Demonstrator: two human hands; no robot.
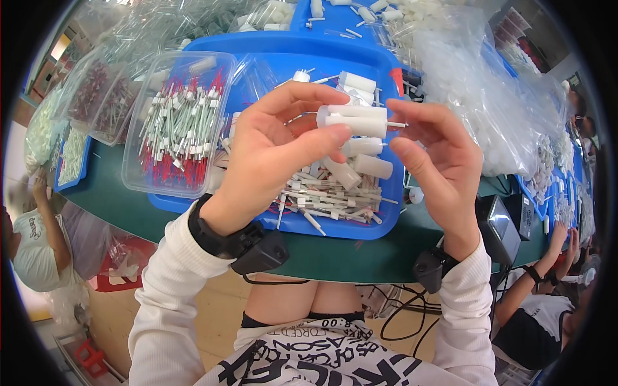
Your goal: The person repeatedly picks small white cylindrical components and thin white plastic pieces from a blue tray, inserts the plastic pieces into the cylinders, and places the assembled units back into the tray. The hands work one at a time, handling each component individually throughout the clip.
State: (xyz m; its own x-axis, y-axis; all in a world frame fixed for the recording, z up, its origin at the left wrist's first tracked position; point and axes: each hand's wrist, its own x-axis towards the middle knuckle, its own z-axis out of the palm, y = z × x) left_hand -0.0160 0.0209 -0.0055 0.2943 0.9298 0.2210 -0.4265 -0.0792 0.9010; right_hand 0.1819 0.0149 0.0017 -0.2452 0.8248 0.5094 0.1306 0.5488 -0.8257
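White sleeves with black wrist units entered from 6 o'clock, closest to the lens. Beyond them ran the green desk (360, 254), carrying a blue tray (360, 226) at centre. At 9 o'clock of the tray sat a clear plastic tub (138, 138) of red-tipped white sticks; at 2 o'clock lay a clear bag of white pieces (489, 122). Loose thin sticks and short white tubes (335, 196) were heaped on the tray floor, below the hands.

Left hand (270, 151): grip pressed together on a bundle of white plastic tubes (355, 121), thumb across the front, fingers curled behind. The bundle lay horizontal, held above the tray at roughly 12 o'clock of frame centre, projecting from the left grip toward 3 o'clock. A thin pin showed at its right end.

Right hand (438, 161): fingers spread, holding nothing; index fingertip at the right end of the bundle, whether touching or just beside it could not be told. Thumb sat at 5 o'clock of the bundle, apart from it.

Judgement on handling: the left grip should hold firm near the bundle's left end so the tubes do not fan out. The right fingertips would do best working from 3 o'clock, along the tube axis, taking one tube at a time. Risk noted: sideways pressure could bend the thin pin or spill tubes back onto the heap.
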